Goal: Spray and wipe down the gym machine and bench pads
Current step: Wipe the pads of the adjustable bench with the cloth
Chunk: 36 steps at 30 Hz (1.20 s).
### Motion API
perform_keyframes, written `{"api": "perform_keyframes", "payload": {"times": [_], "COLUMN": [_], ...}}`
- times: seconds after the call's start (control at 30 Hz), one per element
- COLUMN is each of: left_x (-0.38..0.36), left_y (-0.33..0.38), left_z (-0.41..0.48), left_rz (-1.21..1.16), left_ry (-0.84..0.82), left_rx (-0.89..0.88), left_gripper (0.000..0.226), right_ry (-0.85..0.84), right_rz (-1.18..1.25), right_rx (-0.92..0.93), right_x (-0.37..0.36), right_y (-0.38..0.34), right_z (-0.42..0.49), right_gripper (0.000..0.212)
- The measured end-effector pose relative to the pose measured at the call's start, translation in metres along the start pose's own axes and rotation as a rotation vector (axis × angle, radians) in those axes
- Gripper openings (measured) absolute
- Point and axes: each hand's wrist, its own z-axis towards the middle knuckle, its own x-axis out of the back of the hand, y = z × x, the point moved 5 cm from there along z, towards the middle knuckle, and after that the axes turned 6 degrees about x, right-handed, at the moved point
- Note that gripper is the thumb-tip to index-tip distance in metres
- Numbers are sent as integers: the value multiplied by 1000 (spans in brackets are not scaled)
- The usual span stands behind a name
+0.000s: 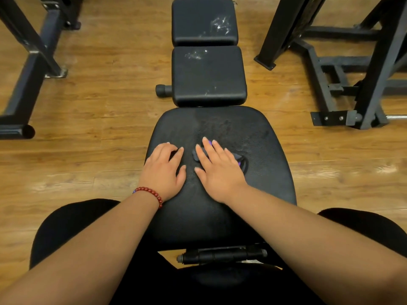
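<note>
Cloth on seat pad, under right hand; left hand beside — middle pad beyond.

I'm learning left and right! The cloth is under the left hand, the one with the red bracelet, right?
Not quite. The cloth is under the right hand, pressed flat on the pad. The left hand, the one with the red bracelet, rests on bare pad beside it. The head view shows this.

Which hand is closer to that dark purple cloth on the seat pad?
Right. The right hand lies flat on the cloth; the left hand rests on the seat pad to the cloth's left, not touching it.
</note>
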Motion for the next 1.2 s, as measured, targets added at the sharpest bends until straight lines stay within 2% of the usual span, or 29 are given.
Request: {"api": "perform_keyframes", "payload": {"times": [0.13, 0.37, 0.6, 0.73, 0.83, 0.9, 1.07, 1.13, 1.2], "left_x": [2, -9, -15, -17, -16, -16, -18, -18, -18], "left_y": [1, 5, 4, 2, 2, 3, 7, 10, 13], "left_z": [-6, -40, -42, -42, -43, -44, -57, -63, -66], "left_rz": [30, 152, 196, 211, 219, 207, 199, 187, 180], "left_ry": [-28, -140, -116, -113, -100, -111, -120, -116, -113], "left_rx": [-8, 4, 7, 5, 12, 4, -46, -43, -31], "left_gripper": [62, 84, 80, 77, 75, 75, 76, 77, 79], "right_ry": [-28, -15, -27, -26, 20, 13, 23, 26, 60], "right_rz": [4, 22, -31, -40, 3, 3, -118, -130, -71], "right_rx": [26, -105, 187, 114, -9, 27, 284, 287, 189], "right_x": [-6, 6, -18, -8, -4, -12, -34, -30, -17], "right_y": [-2, 14, -9, 4, 2, -7, -12, -2, 4], "right_z": [-22, 20, -47, -17, -3, -16, -68, -58, -38], "right_gripper": [62, 60, 75, 61, 61, 63, 64, 63, 64]}}
